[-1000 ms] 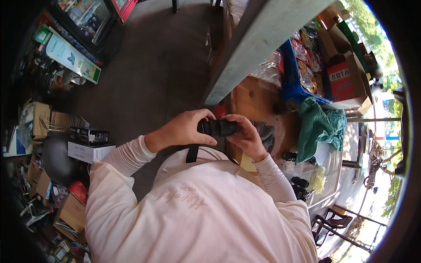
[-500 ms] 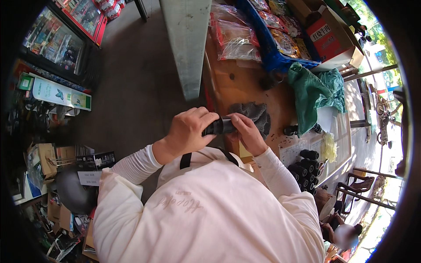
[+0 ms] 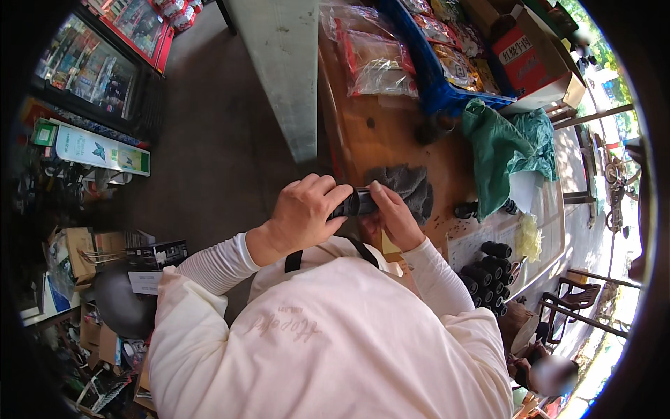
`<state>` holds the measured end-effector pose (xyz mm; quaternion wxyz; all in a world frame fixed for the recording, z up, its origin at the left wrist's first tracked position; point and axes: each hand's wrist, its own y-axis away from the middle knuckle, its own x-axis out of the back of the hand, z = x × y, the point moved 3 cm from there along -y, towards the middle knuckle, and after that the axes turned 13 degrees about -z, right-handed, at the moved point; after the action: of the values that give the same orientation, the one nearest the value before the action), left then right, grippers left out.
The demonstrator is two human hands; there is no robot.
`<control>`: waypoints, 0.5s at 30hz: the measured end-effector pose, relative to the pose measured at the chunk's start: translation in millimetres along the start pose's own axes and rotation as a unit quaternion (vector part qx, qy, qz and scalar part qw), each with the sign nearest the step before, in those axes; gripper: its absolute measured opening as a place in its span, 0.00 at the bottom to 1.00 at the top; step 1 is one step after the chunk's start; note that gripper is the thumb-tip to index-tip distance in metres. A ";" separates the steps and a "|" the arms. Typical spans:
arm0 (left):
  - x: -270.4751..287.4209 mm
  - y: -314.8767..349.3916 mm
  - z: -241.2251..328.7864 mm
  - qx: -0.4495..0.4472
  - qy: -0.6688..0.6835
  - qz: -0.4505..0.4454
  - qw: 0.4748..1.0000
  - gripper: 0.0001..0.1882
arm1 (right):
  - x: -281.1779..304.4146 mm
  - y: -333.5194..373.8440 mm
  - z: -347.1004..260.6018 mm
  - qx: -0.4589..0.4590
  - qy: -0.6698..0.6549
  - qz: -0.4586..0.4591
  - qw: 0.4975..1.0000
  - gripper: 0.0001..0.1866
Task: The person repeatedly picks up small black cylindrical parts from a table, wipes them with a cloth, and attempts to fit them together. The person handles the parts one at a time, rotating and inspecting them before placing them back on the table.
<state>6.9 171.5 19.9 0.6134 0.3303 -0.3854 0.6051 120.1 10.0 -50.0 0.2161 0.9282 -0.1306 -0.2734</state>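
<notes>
Between my two hands lies a black ribbed cylinder (image 3: 356,202), level and close in front of my chest. My left hand (image 3: 307,209) wraps around its left part, fingers over the top and thumb below. The fingers of my right hand (image 3: 394,215) pinch its right end, thumb on top. Under and beyond my right hand, a dark grey cloth (image 3: 412,185) lies crumpled on the wooden table (image 3: 391,133). Similar black cylinders (image 3: 488,272) stand grouped on the table to the right. The exact kind of the held piece cannot be made out.
A blue crate (image 3: 447,98) of packets, plastic-wrapped packs (image 3: 377,63) and a cardboard box (image 3: 530,56) sit at the table's far side. A green plastic bag (image 3: 495,153) lies nearer. A grey post (image 3: 279,77) rises ahead. Fridges (image 3: 91,70) and clutter line the left. Another person sits lower right.
The view has shifted slightly. Both hands keep their grip on the black cylinder, and its visible part and the right-hand fingers have changed position only a little.
</notes>
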 end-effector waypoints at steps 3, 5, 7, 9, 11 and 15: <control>-0.2 -1.2 -3.0 0.009 0.077 -0.018 0.997 0.20 | -0.6 -2.8 2.5 0.131 0.009 -0.017 0.991 0.20; -4.6 -0.6 -17.1 0.032 0.216 -0.048 0.975 0.19 | -1.8 0.0 0.6 0.171 0.022 -0.028 0.985 0.20; -14.5 -1.9 -33.2 0.107 0.461 -0.171 0.864 0.17 | -1.7 4.4 -2.4 0.181 -0.010 -0.066 0.981 0.23; -22.8 0.9 -36.9 0.182 0.667 -0.233 0.684 0.17 | 1.7 5.8 2.7 0.182 -0.067 -0.083 0.977 0.23; -21.6 0.7 -35.4 0.172 0.714 -0.246 0.632 0.19 | 3.8 5.7 8.9 0.186 -0.141 -0.110 0.966 0.24; -27.1 2.3 -29.8 0.128 0.767 -0.242 0.580 0.21 | -1.5 3.7 25.4 0.202 -0.307 -0.183 0.912 0.26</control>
<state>7.5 184.4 -18.3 0.7554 -0.1012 0.4044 0.5056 104.1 -1.1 -66.7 -0.0809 0.8301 -0.0705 -0.5471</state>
